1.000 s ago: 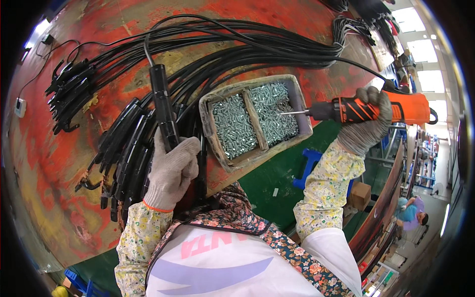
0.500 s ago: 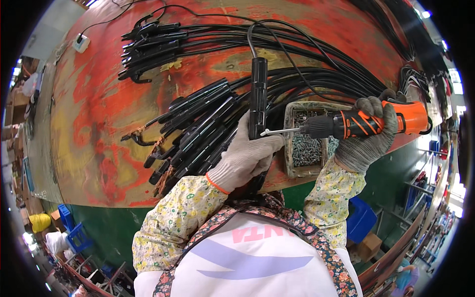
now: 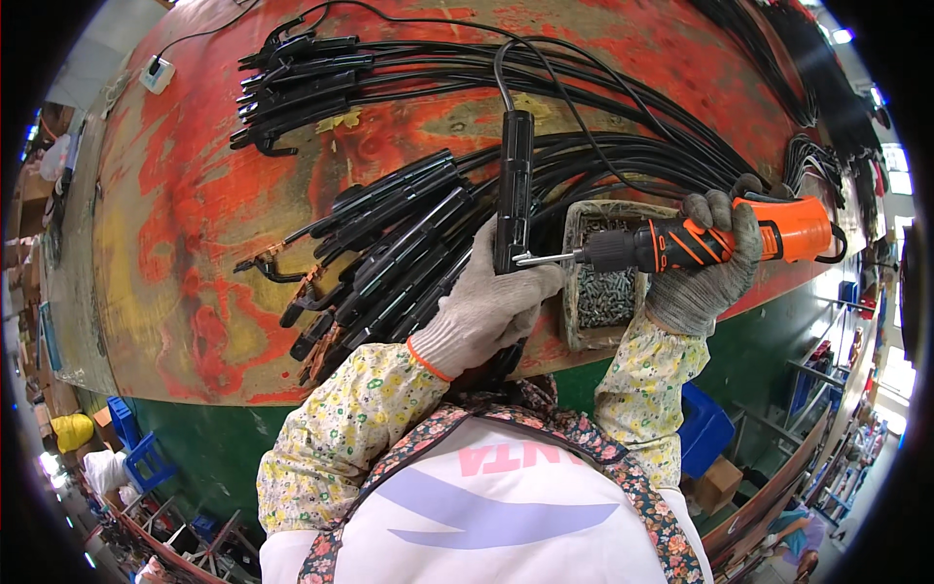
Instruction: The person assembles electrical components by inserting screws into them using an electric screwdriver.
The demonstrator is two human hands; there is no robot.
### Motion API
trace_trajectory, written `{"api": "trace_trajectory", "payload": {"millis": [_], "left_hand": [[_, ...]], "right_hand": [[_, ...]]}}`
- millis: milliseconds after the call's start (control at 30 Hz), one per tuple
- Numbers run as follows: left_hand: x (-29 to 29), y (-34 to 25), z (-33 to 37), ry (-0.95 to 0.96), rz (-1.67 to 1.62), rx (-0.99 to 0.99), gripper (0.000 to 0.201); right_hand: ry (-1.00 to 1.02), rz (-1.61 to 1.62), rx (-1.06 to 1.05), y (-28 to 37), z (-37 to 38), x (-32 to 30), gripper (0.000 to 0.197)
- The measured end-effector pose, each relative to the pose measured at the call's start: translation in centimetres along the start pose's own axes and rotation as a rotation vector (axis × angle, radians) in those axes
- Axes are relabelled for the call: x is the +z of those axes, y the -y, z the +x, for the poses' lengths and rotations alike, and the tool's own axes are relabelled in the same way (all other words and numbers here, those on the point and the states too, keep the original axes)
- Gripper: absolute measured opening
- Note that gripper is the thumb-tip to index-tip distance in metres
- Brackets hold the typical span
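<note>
My gloved left hand (image 3: 488, 304) is closed round the lower end of a black electrode holder handle (image 3: 515, 175), which stands upright in the view with a cable leaving its top. My gloved right hand (image 3: 702, 282) grips an orange and black power screwdriver (image 3: 793, 230), held level and pointing left. Its thin bit (image 3: 553, 259) reaches the lower side of the handle, beside my left fingers. At the bit's tip is a small shiny piece, probably a screw. Behind the bit and chuck stands an open box (image 3: 601, 343) of small metal screws.
Several black electrode holders (image 3: 409, 243) with cables lie left of my left hand. Another bundle of holders (image 3: 302, 92) lies farther back. Cables (image 3: 662, 127) sweep across to the right. A white socket block (image 3: 157, 75) sits at the far left of the worn red tabletop (image 3: 185, 292).
My right hand has brought the power screwdriver left, its bit closer against the handle. My left hand and the handle have shifted slightly right.
</note>
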State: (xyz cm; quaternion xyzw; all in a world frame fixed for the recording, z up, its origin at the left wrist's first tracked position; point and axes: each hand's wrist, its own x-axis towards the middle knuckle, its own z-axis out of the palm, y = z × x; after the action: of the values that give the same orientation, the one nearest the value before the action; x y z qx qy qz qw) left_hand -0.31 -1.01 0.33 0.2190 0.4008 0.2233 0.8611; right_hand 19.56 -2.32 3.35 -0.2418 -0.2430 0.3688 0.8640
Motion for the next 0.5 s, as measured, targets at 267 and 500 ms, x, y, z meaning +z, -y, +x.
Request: {"api": "trace_trajectory", "payload": {"millis": [267,500], "left_hand": [[0.9,-0.1,0.4,-0.065,-0.019,-0.043,0.055],[-1.0,1.4,0.1,-0.021,0.037,0.053,0.043]], "right_hand": [[-0.199,-0.076,0.022,0.6,-1.0,0.5,0.033],[-0.245,0.052,-0.227,0.2,-0.8,2.3,0.029]]}}
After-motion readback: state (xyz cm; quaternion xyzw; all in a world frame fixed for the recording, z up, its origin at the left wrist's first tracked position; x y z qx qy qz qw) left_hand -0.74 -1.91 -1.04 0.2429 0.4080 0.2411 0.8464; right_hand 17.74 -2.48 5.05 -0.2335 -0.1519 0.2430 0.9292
